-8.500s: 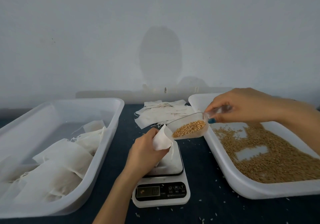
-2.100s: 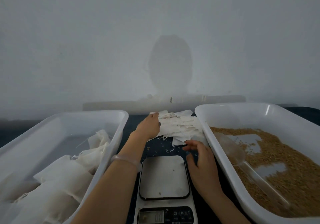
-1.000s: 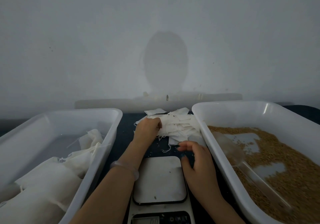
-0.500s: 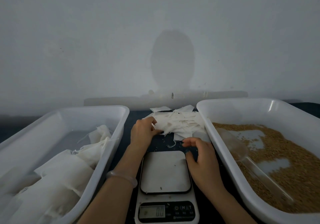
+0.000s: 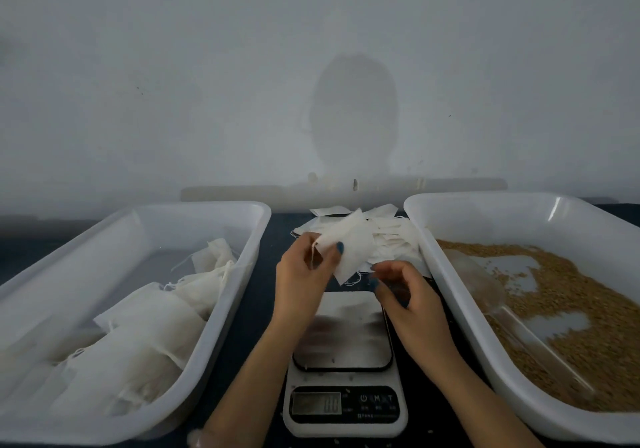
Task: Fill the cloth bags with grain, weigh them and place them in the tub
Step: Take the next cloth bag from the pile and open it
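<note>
left hand (image 5: 304,274): raised above the far end of the scale, thumb on the front of one empty cloth bag (image 5: 349,250) and fingers behind it, pinching it by its left edge.
right hand (image 5: 408,295): fingers loosely curled just right of the bag's lower corner, fingertips close to its dangling threads (i cannot tell whether they pinch a thread or hold nothing).
empty cloth bag: flat and white, tilted, held in the air in front of the pile of empty bags (image 5: 391,236), which lies on the dark table (image 5: 256,309) between the two tubs.
left tub (image 5: 194,207): white plastic, holding several filled bags (image 5: 145,337), plump and drawn shut with strings, heaped along its near and right side; part of the floor at the far left is bare.
right tub (image 5: 485,198): white plastic, holding loose brown grain (image 5: 588,326) spread thin, with bare patches of the floor showing through.
scoop (image 5: 485,288): clear plastic, lying in the grain near the right tub's left wall, bowl toward the far end, handle running toward the near right.
scale (image 5: 346,409): white, between the tubs below the hands; a few stray grains lie on its metal platform (image 5: 343,330), and the display (image 5: 317,403) is lit but too blurred to read.
</note>
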Demonstrator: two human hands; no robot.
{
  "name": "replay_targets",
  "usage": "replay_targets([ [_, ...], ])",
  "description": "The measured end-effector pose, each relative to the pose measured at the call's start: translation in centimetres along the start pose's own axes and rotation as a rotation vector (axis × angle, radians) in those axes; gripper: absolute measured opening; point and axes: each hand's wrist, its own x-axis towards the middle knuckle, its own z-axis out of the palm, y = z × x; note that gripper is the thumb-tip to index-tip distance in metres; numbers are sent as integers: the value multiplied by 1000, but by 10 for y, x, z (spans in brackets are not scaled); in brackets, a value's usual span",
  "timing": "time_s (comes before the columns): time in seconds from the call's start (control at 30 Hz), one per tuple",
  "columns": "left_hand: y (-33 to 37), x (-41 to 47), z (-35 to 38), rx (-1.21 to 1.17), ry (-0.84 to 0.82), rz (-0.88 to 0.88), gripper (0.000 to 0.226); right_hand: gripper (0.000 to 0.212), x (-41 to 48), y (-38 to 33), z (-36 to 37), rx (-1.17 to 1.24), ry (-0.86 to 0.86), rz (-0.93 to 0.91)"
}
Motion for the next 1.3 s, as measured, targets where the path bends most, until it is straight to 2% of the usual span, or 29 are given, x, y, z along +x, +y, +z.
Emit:
replay_targets([
  [0.1,8,-20,0,168,-2,278,10,14,0,-9,3,192,-54,57],
  [0.17,10,-28,-2,321,-18,488,14,35,0,-15,3,301,-84,86],
  [0.23,13,-32,-4,472,-19,606,18,46,-1,-19,3,353,-92,111],
  [0.33,15,-36,-4,609,21,756,18,43,-1,-21,2,379,-65,128],
  [0.6,17,-38,-3,618,28,730,21,29,-3,-19,-2,411,-36,112],
  [0.73,17,-38,-3,613,24,718,23,15,-4,-24,-2,407,-42,87],
  [0.93,18,-38,-5,629,27,744,22,22,-4,-23,-3,484,-5,131],
  [1.03,18,-38,-6,639,32,760,22,6,-3,-23,-3,484,-7,143],
  [1.1,18,-38,-5,647,33,773,21,19,-3,-20,-3,455,-6,142],
  [1.3,18,-40,-4,667,35,805,23,27,-3,-16,-4,406,66,132],
])
